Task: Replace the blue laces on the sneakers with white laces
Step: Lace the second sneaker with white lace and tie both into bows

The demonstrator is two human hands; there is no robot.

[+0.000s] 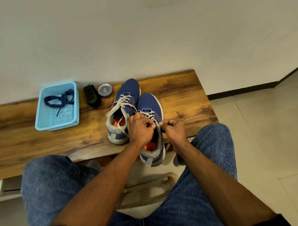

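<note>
I judge the job nearly finished: my left hand and right hand each make a curled grip pinching an end of the white lace at the top eyelets of the near sneaker, pulling it snug. Just left of that grip, touching it, the other sneaker is already laced white, its ends lying loose. Well left of my grip, the blue laces lie in the light-blue basket on the counter. What remains looks like tightening and tying.
</note>
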